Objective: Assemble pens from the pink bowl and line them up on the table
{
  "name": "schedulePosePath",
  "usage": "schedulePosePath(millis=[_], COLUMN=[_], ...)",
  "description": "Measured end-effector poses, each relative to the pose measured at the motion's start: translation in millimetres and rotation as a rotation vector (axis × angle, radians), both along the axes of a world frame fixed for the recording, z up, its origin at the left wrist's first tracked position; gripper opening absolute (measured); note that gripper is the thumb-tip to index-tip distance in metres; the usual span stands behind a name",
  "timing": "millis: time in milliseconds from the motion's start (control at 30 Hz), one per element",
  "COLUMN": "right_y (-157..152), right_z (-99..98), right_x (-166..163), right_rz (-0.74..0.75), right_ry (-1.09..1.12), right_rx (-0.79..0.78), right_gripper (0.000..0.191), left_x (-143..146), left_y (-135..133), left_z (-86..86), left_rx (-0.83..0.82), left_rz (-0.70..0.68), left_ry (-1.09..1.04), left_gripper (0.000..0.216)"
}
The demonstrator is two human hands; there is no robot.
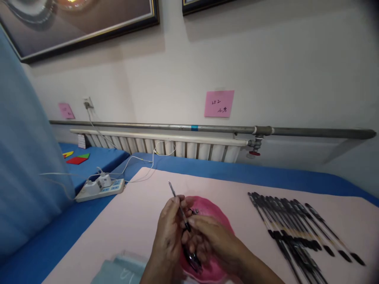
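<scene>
A slim pen (173, 190) with a clear barrel and a dark lower part slants up and to the left. My left hand (166, 227) is closed around its middle, the thumb along the barrel. My right hand (214, 236) pinches its lower dark end. Both hands are above a pink bowl (220, 213), and they hide part of it. Shiny black pieces (193, 261) show in the bowl below my fingers; their exact kind is hard to make out.
To the right, several black-ended pens (291, 215) lie side by side on the pink sheet (142, 205). A folded pale blue packet (120, 270) is near the front edge. A power strip (100, 191) with chargers and white cables sits left, before a radiator (189, 150).
</scene>
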State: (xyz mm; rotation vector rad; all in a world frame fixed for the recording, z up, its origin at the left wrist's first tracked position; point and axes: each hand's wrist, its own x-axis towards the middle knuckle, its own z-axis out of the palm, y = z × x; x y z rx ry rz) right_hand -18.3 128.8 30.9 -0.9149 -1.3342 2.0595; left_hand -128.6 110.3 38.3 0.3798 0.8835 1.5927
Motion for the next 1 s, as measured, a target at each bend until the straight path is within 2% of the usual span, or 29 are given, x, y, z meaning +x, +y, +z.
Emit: schedulePosePath(millis=[133, 233, 400, 667, 833, 933, 1000], right_y=[1.4, 1.9, -1.0, -3.1, -1.5, -1.3, -1.0], right_z=[-4.2, -2.3, 1.4, 6.8, 6.1, -0.6, -6.2], right_x=[-1.1, -1.1, -3.8, -6.1, -3.6, -3.4, -4.3], right_rz=[-0.080, -0.041, -0.052, -0.109, -0.091, -0.086, -0.085], right_ry=[0.137, 0.171, 0.149, 0.107, 0.055, -0.076, -0.121], right_rx=[-0.161, -0.248, -0.300, -0.366, -0.288, -0.116, -0.003], right_gripper=[0.017, 0.020, 0.016, 0.014, 0.017, 0.010, 0.013], left_x=[-0.1, -0.9, -2.4, -8.1, -12.7, -14.5, -12.9], left_y=[-1.2, -0.8, 2.2, 4.6, 6.2, 8.1, 8.8], left_z=[-0.2, -0.8, -2.3, -0.8, -0.5, 1.4, 2.5], left_rx=[0.032, 0.016, 0.029, -0.011, -0.061, -0.114, -0.144], left_rz=[-0.009, -0.012, 0.043, 0.151, 0.193, 0.192, 0.183], left_ry=[-0.029, -0.045, -0.040, -0.172, -0.228, -0.314, -0.360], left_gripper=[0.024, 0.024, 0.023, 0.009, 0.008, 0.011, 0.013])
